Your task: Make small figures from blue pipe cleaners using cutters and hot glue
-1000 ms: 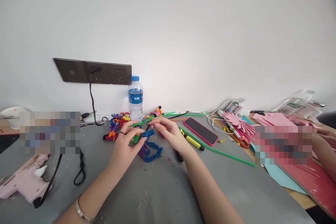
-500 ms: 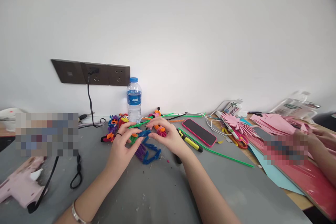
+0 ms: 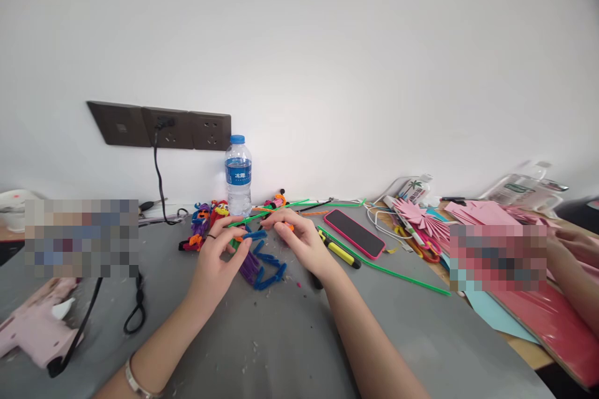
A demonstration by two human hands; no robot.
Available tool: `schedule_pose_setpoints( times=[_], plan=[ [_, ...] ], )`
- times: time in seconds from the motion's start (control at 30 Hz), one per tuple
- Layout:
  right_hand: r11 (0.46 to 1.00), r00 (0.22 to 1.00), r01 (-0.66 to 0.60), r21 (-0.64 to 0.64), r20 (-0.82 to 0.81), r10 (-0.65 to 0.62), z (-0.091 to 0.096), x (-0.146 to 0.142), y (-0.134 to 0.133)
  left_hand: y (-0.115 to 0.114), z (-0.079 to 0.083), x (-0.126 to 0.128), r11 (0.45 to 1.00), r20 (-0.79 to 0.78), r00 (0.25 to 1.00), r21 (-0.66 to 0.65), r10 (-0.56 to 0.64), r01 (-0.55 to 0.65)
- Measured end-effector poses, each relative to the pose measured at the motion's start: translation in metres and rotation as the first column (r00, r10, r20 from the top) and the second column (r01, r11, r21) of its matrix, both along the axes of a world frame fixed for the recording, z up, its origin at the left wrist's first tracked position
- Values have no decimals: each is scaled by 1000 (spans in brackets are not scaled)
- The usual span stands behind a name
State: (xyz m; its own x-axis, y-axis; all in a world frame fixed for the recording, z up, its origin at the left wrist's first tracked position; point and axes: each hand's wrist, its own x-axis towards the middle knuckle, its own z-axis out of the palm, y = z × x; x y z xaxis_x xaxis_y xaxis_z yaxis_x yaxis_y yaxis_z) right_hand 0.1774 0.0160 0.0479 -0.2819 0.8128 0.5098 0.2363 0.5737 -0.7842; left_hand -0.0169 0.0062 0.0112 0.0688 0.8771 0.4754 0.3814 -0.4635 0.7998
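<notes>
A pipe cleaner figure has a purple body and bent blue parts, with some green and orange near its top. My left hand pinches it at the upper end, the thumb and fingers closed round the green part, which they largely hide. A blue pipe cleaner end sticks out to the right from that grip. Just right of this end is my right hand, its fingers curved and a little apart, with nothing visible between them. Behind it, an orange piece shows only in part.
Colourful pipe cleaner dolls and a water bottle stand by the wall. To the right lie a phone, a yellow-black cutter and a green pipe cleaner. A pink glue gun is at left; another person's hands are at right.
My right thumb and fingers have come off the blue pipe cleaner and moved slightly apart from it. My left hand keeps its pinch on the figure. The view has shifted a little.
</notes>
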Motion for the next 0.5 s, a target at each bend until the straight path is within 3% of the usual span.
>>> schedule_pose_setpoints(
  times=[0.17, 0.37, 0.5],
  plan=[
    [999, 999, 45, 8, -23, -45, 0, 0, 2, -1, 2, 1, 997, 92, 996, -82, -1, 9],
    [996, 996, -82, -41, 38, 83, 1, -4, -3, 1, 1, 1, 994, 163, 986, -103, -28, 45],
    [995, 994, -82, -52, 62, 85, -2, -6, -2, 1, 0, 0, 993, 160, 987, -113, -26, 45]
  ],
)
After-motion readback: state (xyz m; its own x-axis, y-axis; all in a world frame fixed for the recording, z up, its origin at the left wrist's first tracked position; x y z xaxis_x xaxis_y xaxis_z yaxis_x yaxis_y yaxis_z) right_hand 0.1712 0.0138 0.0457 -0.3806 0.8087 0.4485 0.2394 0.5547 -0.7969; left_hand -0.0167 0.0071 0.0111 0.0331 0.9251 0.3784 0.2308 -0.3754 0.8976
